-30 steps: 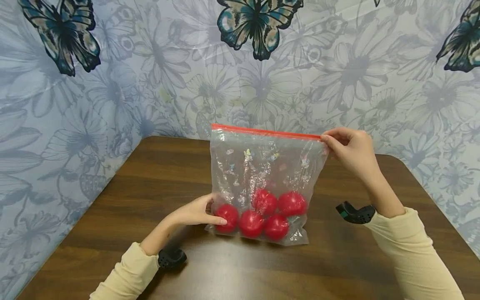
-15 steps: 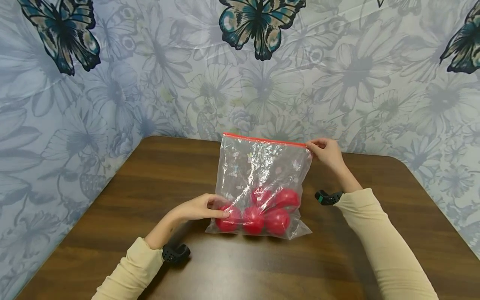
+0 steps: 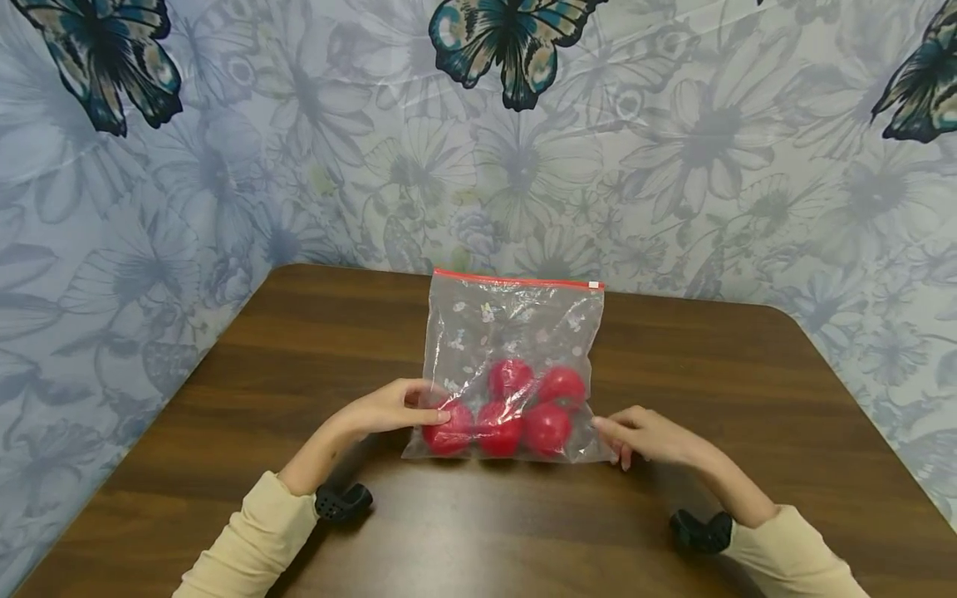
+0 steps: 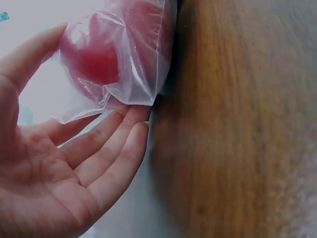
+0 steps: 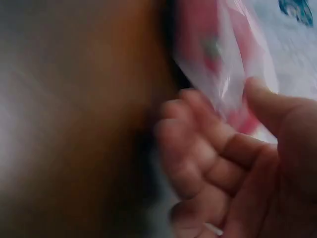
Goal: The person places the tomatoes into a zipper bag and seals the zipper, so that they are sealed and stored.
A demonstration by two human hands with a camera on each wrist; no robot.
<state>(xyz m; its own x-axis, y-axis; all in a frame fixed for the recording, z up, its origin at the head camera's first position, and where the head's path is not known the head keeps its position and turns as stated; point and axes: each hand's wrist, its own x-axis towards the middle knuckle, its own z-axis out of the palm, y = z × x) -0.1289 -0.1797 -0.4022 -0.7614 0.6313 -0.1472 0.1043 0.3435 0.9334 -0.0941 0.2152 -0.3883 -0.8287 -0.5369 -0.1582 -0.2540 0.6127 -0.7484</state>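
A clear zip bag (image 3: 523,324) with a red zip strip (image 3: 508,281) stands on the table in the head view, printed with small pale figures. Several smooth, round, red tomato-like fruits (image 3: 549,429) lie in its lower part; one shows a small green patch in the right wrist view. At the bag's lower left, my left hand (image 3: 385,409) grips it around a fruit (image 4: 94,54), thumb in front and fingers behind and under the corner. My right hand (image 3: 654,436) is at the lower right corner, thumb on the front and curled fingers behind the plastic (image 5: 223,69).
A brown wooden table (image 3: 478,531) lies beneath, its far edge close behind the bag. Behind it hangs a floral cloth (image 3: 336,166) with butterflies. A white slider (image 3: 594,285) sits at the zip strip's right end. Black wrist cameras (image 3: 342,502) are strapped at both cuffs.
My right hand has let go of the zip strip's right end and moved down to the bag's lower right corner. The bag's top has come down somewhat; my left hand keeps its grip.
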